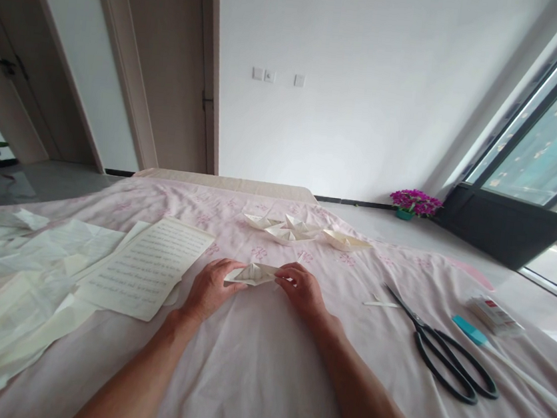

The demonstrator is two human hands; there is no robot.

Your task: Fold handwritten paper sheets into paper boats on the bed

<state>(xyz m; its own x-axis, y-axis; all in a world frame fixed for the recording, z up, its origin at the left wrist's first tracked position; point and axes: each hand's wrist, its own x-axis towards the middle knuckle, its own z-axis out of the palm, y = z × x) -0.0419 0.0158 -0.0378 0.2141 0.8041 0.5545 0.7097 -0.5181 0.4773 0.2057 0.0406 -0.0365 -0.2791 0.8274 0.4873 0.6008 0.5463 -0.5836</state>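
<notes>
Here the left hand (210,287) pinches one tip, the right hand (305,291) the other, the paper boat (254,273) lying lengthwise between them.

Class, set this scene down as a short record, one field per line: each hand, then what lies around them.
Left hand: pinches one end of a folded paper boat
Right hand: pinches its other end
Beyond the hands: four more paper boats
Left side: loose papers, a sheet with lines of writing
Right side: black-handled scissors, paper scraps
Surface: pink floral cloth
</notes>
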